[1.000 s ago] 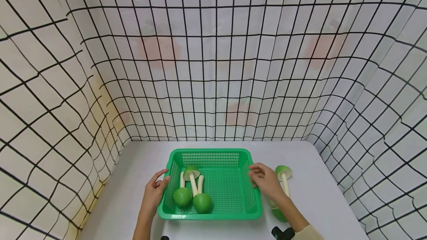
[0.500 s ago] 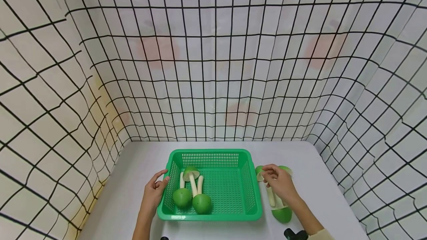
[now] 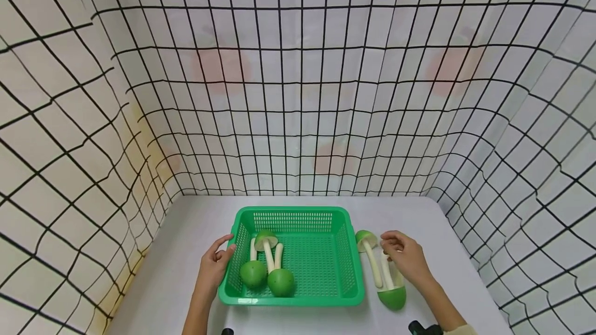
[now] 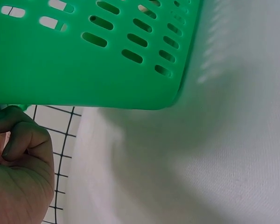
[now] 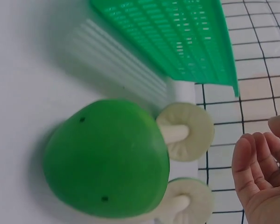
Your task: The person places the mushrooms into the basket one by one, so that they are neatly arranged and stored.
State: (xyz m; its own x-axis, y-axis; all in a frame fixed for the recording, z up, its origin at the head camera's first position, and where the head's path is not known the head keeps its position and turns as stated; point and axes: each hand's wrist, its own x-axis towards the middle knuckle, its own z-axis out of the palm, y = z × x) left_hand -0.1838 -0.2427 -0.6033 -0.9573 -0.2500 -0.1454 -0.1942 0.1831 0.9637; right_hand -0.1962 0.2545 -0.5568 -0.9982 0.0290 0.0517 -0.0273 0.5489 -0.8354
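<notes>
My left hand (image 3: 215,261) is at the left rim of a green plastic basket (image 3: 298,301), thumb and forefinger pinching it. The left wrist view shows curled fingers (image 4: 21,135) at the rim. Inside the basket's left half lie three toy mushrooms with green caps and white stems: one cap (image 3: 266,239) points back, two caps (image 3: 281,283) point forward. My right hand (image 3: 410,257) hovers, loosely curled and holding nothing, over more mushrooms right of the basket. One mushroom (image 3: 372,260) has its cap at the back, another (image 3: 392,298) at the front. A third (image 5: 189,198) shows in the right wrist view; my hand mostly hides it from the head view.
A white cloth-covered table (image 3: 447,252) lies under everything. Black grid netting (image 3: 302,133) over white walls encloses it at the back and both sides. Dark wrist devices (image 3: 423,328) show at the lower edge.
My right hand has moved right, from the basket's right rim to above the loose mushrooms, uncovering the nearest one. The left hand and basket have stayed nearly in place.
</notes>
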